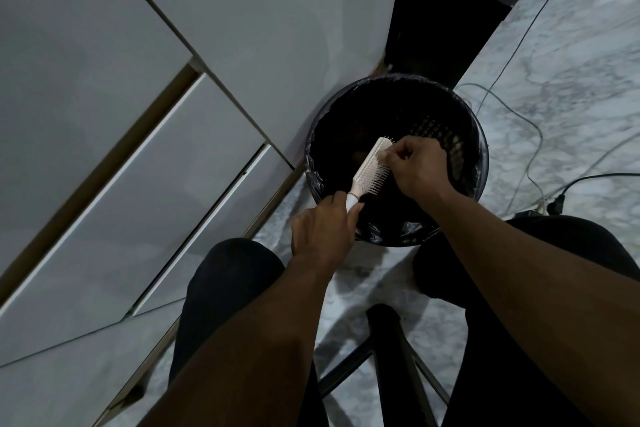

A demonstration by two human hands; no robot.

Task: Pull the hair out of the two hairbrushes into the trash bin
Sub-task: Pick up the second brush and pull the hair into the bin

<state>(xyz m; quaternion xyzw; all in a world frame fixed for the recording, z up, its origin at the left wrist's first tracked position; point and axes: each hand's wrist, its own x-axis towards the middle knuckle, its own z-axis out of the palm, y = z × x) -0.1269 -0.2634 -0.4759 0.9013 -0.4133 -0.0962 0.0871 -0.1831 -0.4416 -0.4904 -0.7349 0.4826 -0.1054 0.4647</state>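
Two forearms are reaching up from the bottom of the frame over a black trash bin (478, 135).

The left hand (322, 229) is gripping the white hairbrush (370, 166) by its handle at frame centre; the right hand (415, 166) is pinching at its bristles, above the bin's lined opening.

White cabinet (104, 87) fills left side, flat drawer fronts with thin gaps between. Marble floor (571, 62) grey-veined, right and bottom. Thin cable (519, 42) trails across floor at right; thicker black cable (588, 178) runs to plug (555, 205) near right edge. Dark stool frame (391, 357) at bottom centre. Dark recess (450, 21) at top, beside cabinet.
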